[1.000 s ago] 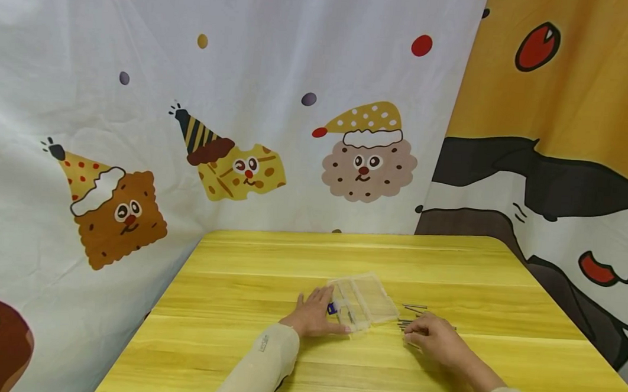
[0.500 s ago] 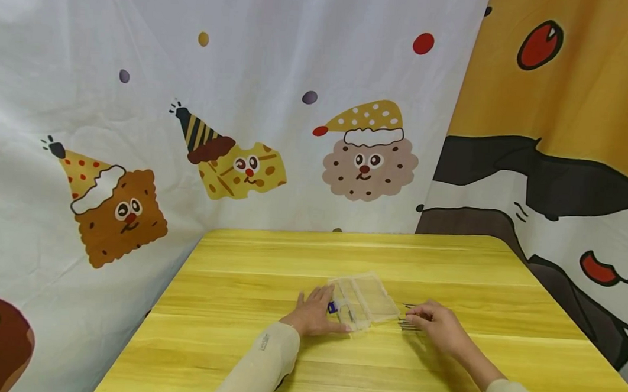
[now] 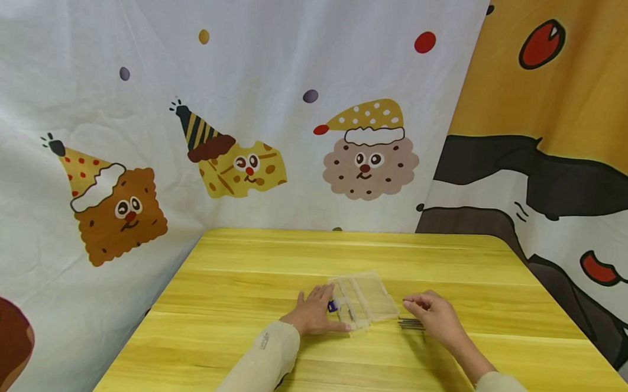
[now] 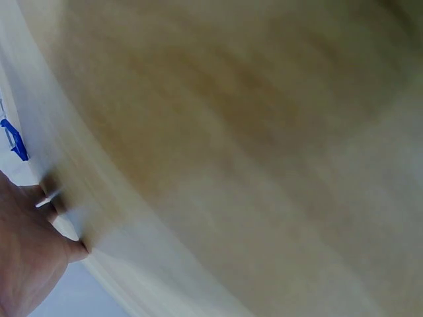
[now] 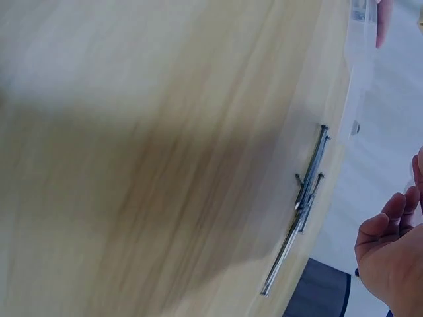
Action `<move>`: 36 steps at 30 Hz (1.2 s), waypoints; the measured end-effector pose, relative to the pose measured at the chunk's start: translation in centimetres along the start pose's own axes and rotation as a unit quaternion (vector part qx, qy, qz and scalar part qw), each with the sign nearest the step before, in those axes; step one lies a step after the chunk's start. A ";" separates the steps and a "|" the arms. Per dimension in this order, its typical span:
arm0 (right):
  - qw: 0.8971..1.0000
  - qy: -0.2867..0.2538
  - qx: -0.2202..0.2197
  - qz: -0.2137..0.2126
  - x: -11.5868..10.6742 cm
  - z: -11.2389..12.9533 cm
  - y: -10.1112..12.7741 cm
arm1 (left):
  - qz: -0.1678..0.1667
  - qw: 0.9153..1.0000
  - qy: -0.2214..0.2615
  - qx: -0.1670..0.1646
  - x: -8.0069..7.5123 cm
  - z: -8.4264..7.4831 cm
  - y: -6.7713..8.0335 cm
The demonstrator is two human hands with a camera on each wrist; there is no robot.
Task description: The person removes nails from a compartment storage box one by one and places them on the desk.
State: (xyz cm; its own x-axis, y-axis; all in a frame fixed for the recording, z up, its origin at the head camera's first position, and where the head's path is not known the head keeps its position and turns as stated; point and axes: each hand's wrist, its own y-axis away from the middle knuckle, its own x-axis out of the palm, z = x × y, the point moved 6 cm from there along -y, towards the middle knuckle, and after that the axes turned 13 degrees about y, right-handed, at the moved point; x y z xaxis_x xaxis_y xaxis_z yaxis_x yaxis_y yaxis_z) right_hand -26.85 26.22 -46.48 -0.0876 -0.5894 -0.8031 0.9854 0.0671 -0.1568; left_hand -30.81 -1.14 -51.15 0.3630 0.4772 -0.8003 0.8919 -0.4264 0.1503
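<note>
One clear box [image 3: 363, 298] sat on the desk [image 3: 268, 259] — left hand [image 3: 314, 313] flat against it, right hand [image 3: 435, 318] pinching one nail [image 3: 414, 303]; several more nails [image 3: 411, 325] lay beside, no writing legible.

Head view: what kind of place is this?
Probably a small indoor work corner: a yellow wooden table stands before cartoon-printed curtains, with a clear compartment box and loose nails on it.

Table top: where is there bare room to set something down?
The table is bare behind the clear box and along its left side. It is crowded at the front centre, where the left hand rests against the box and the right hand hovers by the nails.
</note>
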 end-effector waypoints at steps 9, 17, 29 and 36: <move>0.999 -0.016 0.019 -0.020 1.1 1.6 -0.5 | 0.001 1.000 0.002 0.003 0.0 -0.1 0.1; 0.997 -0.042 0.038 -0.048 3.0 3.6 -1.0 | -0.001 1.000 -0.002 0.001 0.0 0.0 -0.1; 0.991 -0.070 0.072 -0.091 6.5 6.1 -1.1 | -0.009 1.000 -0.009 0.005 0.1 0.2 -0.3; 0.987 -0.053 0.097 -0.113 8.0 7.5 -0.7 | -0.006 1.000 -0.012 0.006 0.1 0.1 -0.2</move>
State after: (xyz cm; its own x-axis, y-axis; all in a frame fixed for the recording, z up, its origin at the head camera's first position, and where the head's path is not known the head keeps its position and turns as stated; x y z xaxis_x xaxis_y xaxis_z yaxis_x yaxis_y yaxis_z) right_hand -27.18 15.39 -48.47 -0.3032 -0.6534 -0.6936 0.9526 -0.2258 -0.2037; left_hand -30.98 -1.04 -51.34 0.3454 0.4648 -0.8153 0.8933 -0.4291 0.1338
